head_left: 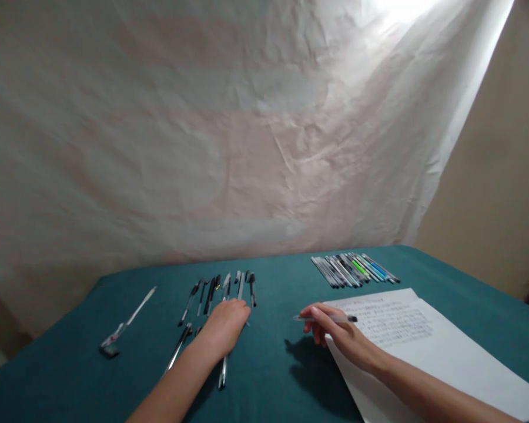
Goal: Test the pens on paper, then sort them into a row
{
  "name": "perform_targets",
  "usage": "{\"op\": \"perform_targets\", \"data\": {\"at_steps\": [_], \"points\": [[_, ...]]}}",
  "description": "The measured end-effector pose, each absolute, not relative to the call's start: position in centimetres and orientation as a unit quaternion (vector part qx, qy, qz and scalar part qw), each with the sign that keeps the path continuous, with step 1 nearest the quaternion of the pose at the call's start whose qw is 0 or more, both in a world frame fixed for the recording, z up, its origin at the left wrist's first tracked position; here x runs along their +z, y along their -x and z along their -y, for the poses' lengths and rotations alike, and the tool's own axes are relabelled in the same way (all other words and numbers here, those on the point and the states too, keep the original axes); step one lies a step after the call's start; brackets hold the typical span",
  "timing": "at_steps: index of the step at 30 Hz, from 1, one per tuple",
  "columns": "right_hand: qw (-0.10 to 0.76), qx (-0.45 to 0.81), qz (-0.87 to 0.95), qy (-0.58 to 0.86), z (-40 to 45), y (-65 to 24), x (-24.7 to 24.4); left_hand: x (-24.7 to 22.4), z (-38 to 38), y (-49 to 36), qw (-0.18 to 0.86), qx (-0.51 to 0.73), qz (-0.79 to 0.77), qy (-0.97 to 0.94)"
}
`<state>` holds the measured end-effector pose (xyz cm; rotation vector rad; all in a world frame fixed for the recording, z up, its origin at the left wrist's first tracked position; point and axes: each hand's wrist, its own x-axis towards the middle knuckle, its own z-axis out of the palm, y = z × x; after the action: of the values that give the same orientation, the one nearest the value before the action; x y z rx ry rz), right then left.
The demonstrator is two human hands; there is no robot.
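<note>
My right hand (335, 329) is closed around a clear pen (300, 318) with a dark end, held almost level above the left edge of a sheet of white paper (445, 346). Rows of dark handwriting fill the upper part of that sheet. To the left, my left hand (227, 323) reaches palm down over a loose group of pens and caps (210, 294). Its fingertips are hidden behind the back of the hand, so whether it grips one is unclear. A clear pen (223, 373) lies just below this hand, and another pen (178, 346) is beside the wrist.
A tight row of pens (344, 271), some green and blue, lies at the back right of the teal cloth (282, 282). At far left rests a white pen (141, 305) near a dark-ended item (109, 350). A pale sheet (203, 147) hangs behind the table.
</note>
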<state>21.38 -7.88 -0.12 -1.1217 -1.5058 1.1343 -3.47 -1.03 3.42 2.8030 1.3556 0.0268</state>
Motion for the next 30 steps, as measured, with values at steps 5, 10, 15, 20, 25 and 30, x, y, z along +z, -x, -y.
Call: {"op": "perform_targets", "data": {"at_steps": [5,10,15,20,25,30], "points": [[0.538,0.519,0.498,0.44,6.8,-21.3,-2.7,2.4,0.6,3.2,-0.064,-0.001,-0.427,-0.902],[0.554,0.546,0.465,0.423,6.7,-21.6,-3.1,2.3,1.8,1.8,-0.019,0.077,-0.399,-0.914],[0.57,0.532,0.477,0.406,7.3,-21.5,-2.6,1.2,3.3,-0.1,0.121,0.19,-0.386,-0.894],[0.559,0.489,0.509,0.435,7.1,-21.8,-2.7,-0.1,3.6,-0.9,0.197,0.236,-0.386,-0.87],[0.523,0.442,0.557,0.469,7.1,-22.0,-2.5,0.0,3.8,-1.0,0.216,0.24,-0.374,-0.87],[0.506,0.407,0.587,0.484,7.2,-21.9,-2.3,0.1,4.0,-1.1,0.22,0.23,-0.373,-0.872]]}}
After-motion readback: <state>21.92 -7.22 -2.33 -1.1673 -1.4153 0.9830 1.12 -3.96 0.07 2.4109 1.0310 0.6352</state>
